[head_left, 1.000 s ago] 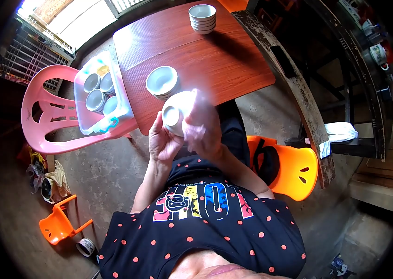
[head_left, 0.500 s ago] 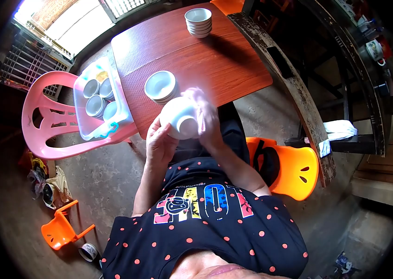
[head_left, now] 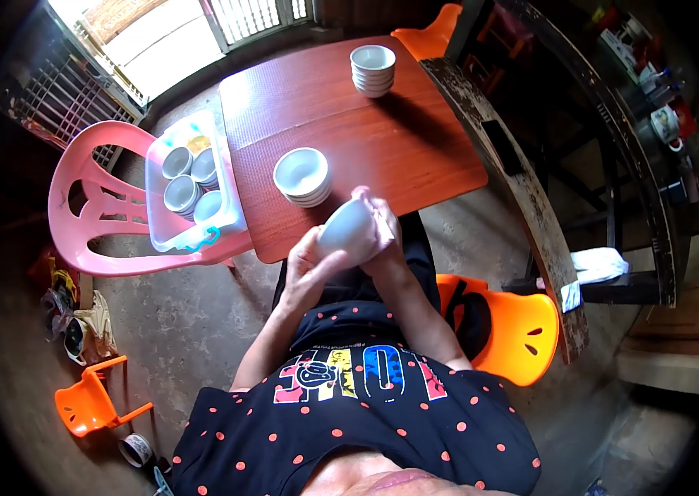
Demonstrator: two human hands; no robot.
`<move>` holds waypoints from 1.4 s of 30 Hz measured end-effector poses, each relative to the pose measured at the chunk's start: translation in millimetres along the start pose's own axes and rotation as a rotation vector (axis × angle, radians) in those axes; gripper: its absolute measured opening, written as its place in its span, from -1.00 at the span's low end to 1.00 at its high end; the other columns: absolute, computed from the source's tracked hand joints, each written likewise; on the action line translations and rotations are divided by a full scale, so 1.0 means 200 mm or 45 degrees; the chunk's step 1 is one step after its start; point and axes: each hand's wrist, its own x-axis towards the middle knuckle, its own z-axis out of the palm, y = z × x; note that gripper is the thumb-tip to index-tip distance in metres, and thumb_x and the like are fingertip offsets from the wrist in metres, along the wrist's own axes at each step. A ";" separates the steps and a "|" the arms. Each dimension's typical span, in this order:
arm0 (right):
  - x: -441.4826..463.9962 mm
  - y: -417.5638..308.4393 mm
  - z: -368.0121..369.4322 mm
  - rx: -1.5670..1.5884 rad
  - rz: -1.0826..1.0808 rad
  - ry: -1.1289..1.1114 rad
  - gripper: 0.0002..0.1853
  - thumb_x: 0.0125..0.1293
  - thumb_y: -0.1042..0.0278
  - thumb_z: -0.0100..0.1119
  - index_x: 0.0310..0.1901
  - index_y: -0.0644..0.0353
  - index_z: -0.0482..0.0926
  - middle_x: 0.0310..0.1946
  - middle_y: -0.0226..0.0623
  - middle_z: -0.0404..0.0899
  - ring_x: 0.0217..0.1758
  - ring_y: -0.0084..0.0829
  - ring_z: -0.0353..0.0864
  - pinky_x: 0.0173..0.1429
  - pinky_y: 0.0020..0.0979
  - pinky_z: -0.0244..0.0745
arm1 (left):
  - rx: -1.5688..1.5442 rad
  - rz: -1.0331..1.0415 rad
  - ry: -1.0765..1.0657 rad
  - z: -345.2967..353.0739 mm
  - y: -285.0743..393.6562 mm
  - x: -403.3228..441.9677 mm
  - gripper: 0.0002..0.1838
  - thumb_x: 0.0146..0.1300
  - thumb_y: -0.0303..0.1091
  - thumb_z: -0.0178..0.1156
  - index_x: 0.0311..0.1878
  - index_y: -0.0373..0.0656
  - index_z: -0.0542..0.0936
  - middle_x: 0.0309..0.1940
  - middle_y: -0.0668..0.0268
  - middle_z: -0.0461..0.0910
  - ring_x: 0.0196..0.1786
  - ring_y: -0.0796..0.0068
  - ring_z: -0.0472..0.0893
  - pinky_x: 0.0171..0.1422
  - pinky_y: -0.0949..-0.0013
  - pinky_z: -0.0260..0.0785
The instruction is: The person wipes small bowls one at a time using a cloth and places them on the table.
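A white bowl (head_left: 344, 233) is held on its side in front of my body, close to the near edge of the table. My left hand (head_left: 306, 271) grips it from the left, thumb laid along its outer side. On the other side, my right hand (head_left: 386, 240) presses a pink cloth (head_left: 378, 221) against the bowl; part of its fingers is hidden behind cloth and bowl. Just beyond stands a short stack of white bowls (head_left: 301, 174) on the red-brown table (head_left: 283, 116).
A taller bowl stack (head_left: 373, 70) stands at the table's far end. On a pink chair (head_left: 76, 240) to the left sits a clear plastic bin (head_left: 169, 241) with several stacked bowls. An orange chair (head_left: 523, 339) is at right, beside a worn wooden beam (head_left: 523, 198).
The bowl has turned from its foot facing me to lying on its side. My left hand has shifted along it, and the cloth now lies at its right edge. The view has tilted slightly.
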 end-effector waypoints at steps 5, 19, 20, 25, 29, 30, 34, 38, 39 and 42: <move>0.10 -0.14 -0.07 -0.337 0.246 -0.342 -0.61 0.43 0.16 -0.26 -0.22 0.33 0.48 -0.37 -0.31 0.50 -0.29 -0.50 0.50 -0.19 -0.44 0.42 | 0.264 -0.402 -0.315 -0.07 0.12 0.04 -0.56 0.15 -0.39 0.32 0.07 -0.35 0.50 -0.15 0.31 0.60 -0.10 0.58 0.56 0.06 0.49 0.40; -0.09 -0.09 0.09 -0.346 -0.119 -0.152 -0.48 0.42 0.06 -0.30 0.17 0.30 0.37 0.12 -0.05 0.44 0.31 -0.19 0.32 0.48 -0.25 -0.02 | -0.716 -0.393 -0.139 -0.17 0.02 0.05 -0.53 0.16 -0.36 0.29 0.11 -0.32 0.45 -0.02 0.18 0.56 0.04 0.36 0.56 0.15 0.22 0.43; -0.03 -0.16 0.06 -0.589 -0.164 -0.391 -0.48 0.40 0.05 -0.29 0.16 0.31 0.39 0.12 -0.05 0.45 0.30 -0.19 0.32 0.47 -0.25 0.00 | -0.738 -0.429 -0.202 -0.20 0.00 0.05 -0.53 0.17 -0.35 0.29 0.11 -0.33 0.45 -0.01 0.18 0.55 0.05 0.37 0.55 0.15 0.24 0.43; 0.12 -0.44 0.17 -0.859 0.091 -1.146 -0.65 0.28 0.24 -0.07 -0.09 0.30 0.59 0.03 -0.02 0.52 0.14 -0.18 0.48 0.21 -0.21 0.40 | -0.873 -0.440 -0.386 -0.17 0.01 0.01 -0.53 0.19 -0.31 0.28 0.13 -0.28 0.45 0.03 0.22 0.53 0.09 0.40 0.54 0.17 0.29 0.42; -0.01 -0.26 0.13 -0.773 -0.542 -0.611 -0.68 0.39 0.28 -0.17 -0.08 0.32 0.52 0.08 0.05 0.45 0.18 -0.06 0.45 0.22 -0.20 0.40 | -1.034 -0.328 -0.269 -0.16 0.03 0.02 -0.42 0.16 -0.28 0.31 0.21 -0.26 0.37 0.06 0.21 0.51 0.11 0.38 0.53 0.21 0.28 0.40; -0.08 -0.18 0.13 -0.777 -0.595 -0.371 -0.67 0.44 0.26 -0.21 -0.02 0.32 0.46 0.16 0.09 0.38 0.23 0.00 0.41 0.23 -0.15 0.39 | -1.112 -0.255 -0.224 -0.13 0.07 0.02 -0.41 0.19 -0.31 0.26 0.23 -0.33 0.31 0.06 0.15 0.51 0.12 0.31 0.53 0.23 0.20 0.39; -0.17 -0.03 0.09 -1.044 -1.094 -0.255 -0.60 0.41 0.23 -0.17 0.20 0.24 0.24 0.24 0.08 0.26 0.30 0.01 0.30 0.26 -0.05 0.32 | -1.141 -0.264 -0.128 -0.16 0.00 0.02 -0.37 0.19 -0.24 0.27 0.25 -0.33 0.29 0.08 0.12 0.49 0.12 0.30 0.52 0.23 0.19 0.39; -0.01 -0.37 0.23 -1.244 -0.699 -0.636 -0.68 0.31 0.26 -0.06 -0.07 0.31 0.54 -0.12 0.06 0.56 -0.01 -0.03 0.56 0.16 -0.19 0.42 | -1.007 -0.325 -0.314 -0.16 0.04 0.01 -0.50 0.20 -0.32 0.26 0.16 -0.31 0.40 0.03 0.17 0.53 0.06 0.38 0.56 0.15 0.31 0.45; 0.02 -0.44 0.24 -1.082 -0.364 -0.804 -0.68 0.30 0.26 -0.05 -0.10 0.32 0.56 -0.12 0.05 0.56 -0.03 -0.07 0.57 0.15 -0.23 0.42 | -0.980 -0.380 -0.411 -0.18 0.01 0.00 -0.53 0.20 -0.34 0.26 0.14 -0.32 0.42 0.02 0.18 0.53 0.05 0.39 0.56 0.15 0.32 0.44; 0.08 -0.45 0.19 -0.844 0.136 -0.980 -0.63 0.29 0.18 -0.06 -0.15 0.33 0.60 -0.07 -0.02 0.56 -0.02 -0.23 0.58 0.14 -0.35 0.41 | -0.789 -0.400 -0.416 -0.12 0.07 -0.03 -0.56 0.16 -0.39 0.30 0.08 -0.34 0.46 -0.03 0.19 0.56 0.04 0.39 0.56 0.19 0.28 0.38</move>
